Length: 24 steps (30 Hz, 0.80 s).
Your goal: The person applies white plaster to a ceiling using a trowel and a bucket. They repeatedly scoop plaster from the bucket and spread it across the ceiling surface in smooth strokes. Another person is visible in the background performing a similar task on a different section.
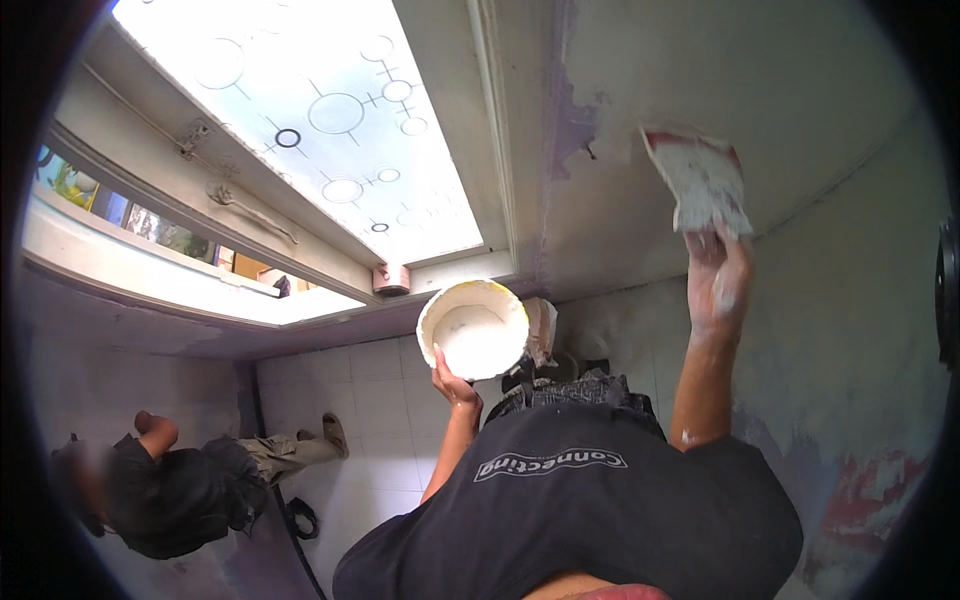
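Observation:
My left hand (456, 387) grips the side of a round white bucket (428, 322), its thumb over the rim. Inside the bucket is a pale, smooth-looking mass. My right hand (718, 268), smeared with white, holds a wide putty knife (700, 180) raised to the right. Its blade is coated in white filler, with red showing along the far edge. The blade lies close to or against the grey wall (640, 80); I cannot tell if it touches.
Left of me is a bright window (340, 110) with a circle pattern; a small reddish can (391, 280) stands by its frame. A nail (589, 151) sticks out of the wall. Another person (190, 490) is at the far left, near a black coil (302, 518) on the tiled floor (375, 400).

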Each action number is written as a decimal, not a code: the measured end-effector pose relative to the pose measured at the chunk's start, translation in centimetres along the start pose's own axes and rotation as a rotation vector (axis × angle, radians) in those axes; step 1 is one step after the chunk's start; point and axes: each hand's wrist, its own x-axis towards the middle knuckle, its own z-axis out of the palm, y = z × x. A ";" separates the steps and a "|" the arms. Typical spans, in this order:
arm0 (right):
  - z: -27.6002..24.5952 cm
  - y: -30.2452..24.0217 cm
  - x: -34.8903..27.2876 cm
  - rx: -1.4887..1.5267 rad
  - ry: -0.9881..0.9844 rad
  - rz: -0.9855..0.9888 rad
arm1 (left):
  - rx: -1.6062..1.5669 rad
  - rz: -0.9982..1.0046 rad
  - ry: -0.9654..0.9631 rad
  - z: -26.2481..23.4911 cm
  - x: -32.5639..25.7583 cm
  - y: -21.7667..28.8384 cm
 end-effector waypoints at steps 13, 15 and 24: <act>-10.0 18.7 0.1 0.116 0.048 0.578 | -0.008 0.019 -0.015 -0.9 -1.2 -0.5; -10.3 19.2 1.4 0.137 0.039 0.575 | -0.038 0.037 -0.054 -1.5 -0.9 -0.6; -5.2 16.1 3.6 0.191 0.124 0.393 | -0.047 0.028 -0.055 -2.9 0.5 -0.6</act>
